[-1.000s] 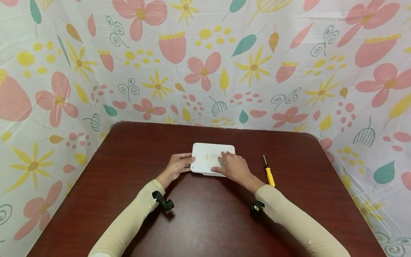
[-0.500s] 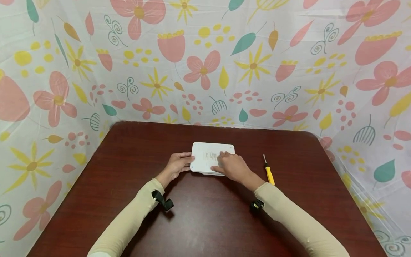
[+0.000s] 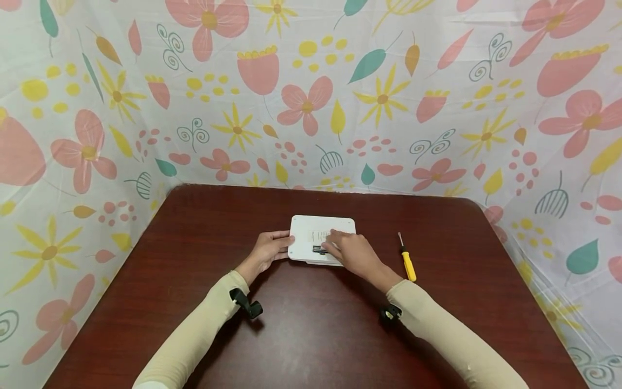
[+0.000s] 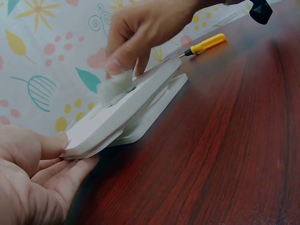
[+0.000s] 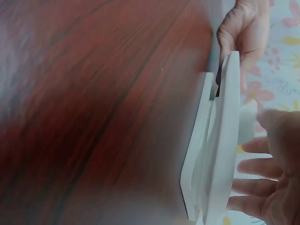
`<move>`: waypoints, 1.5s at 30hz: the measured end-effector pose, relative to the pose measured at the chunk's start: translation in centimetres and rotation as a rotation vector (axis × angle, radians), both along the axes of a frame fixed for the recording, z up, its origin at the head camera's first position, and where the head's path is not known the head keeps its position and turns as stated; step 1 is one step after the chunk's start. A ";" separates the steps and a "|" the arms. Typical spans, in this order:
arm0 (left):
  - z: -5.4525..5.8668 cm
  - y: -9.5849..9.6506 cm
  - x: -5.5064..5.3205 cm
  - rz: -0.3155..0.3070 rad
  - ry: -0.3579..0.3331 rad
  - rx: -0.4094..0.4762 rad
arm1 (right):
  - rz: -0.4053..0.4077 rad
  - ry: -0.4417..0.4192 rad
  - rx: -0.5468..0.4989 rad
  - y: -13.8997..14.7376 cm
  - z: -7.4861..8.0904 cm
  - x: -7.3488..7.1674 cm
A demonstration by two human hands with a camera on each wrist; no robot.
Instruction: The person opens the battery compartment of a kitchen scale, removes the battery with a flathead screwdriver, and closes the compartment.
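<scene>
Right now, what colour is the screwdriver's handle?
The handle is yellow with a black collar; the left wrist view shows it best.

This looks like a makeshift tabletop work corner; in what building cannot be told. Floral-print sheeting (image 3: pixel 311 65) hangs beyond and to either side of the left hand (image 3: pixel 267 251) and right hand (image 3: pixel 357 256); a wood-grain table (image 3: pixel 301 329) lies beneath them, a yellow-handled screwdriver (image 3: pixel 407 262) beside the right.
</scene>
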State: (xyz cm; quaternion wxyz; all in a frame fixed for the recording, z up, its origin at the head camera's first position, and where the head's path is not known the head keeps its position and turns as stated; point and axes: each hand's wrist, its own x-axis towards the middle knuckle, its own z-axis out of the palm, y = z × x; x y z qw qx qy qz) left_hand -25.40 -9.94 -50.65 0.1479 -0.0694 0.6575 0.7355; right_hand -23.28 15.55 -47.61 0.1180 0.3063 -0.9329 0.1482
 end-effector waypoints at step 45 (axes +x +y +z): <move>-0.5 -0.2 0.0 -0.022 0.004 0.056 | -0.618 -0.649 -0.581 20.4 3.7 -3.2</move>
